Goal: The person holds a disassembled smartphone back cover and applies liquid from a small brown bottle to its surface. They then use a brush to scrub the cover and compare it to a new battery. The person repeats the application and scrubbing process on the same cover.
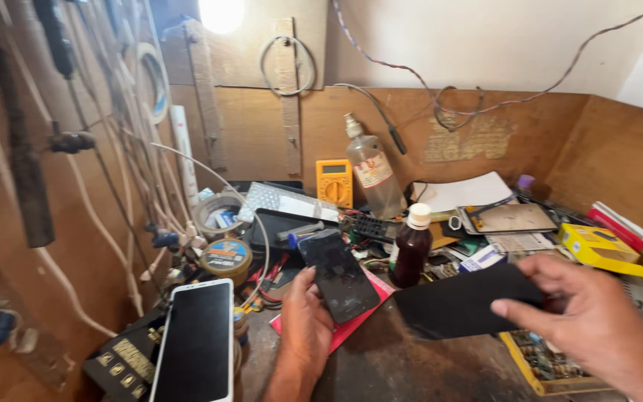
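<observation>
Left hand (pixel 303 320) fingers (pixel 308 279) clasp a dark phone (pixel 338 275) tilted above a red sheet (pixel 351 324). Right hand (pixel 586 316) fingers (pixel 519 309) pinch a black panel (pixel 459 301) over the cluttered counter (pixel 396 365), near a brown bottle (pixel 411 249).

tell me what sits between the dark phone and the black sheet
In the head view, a brown bottle with a white cap stands between the dark phone in the left hand and the black sheet in the right hand.

Dark phone screen (pixel 338 277) centre, white-framed phone screen (pixel 196 341) lower left, yellow box (pixel 601 249) right.
</observation>
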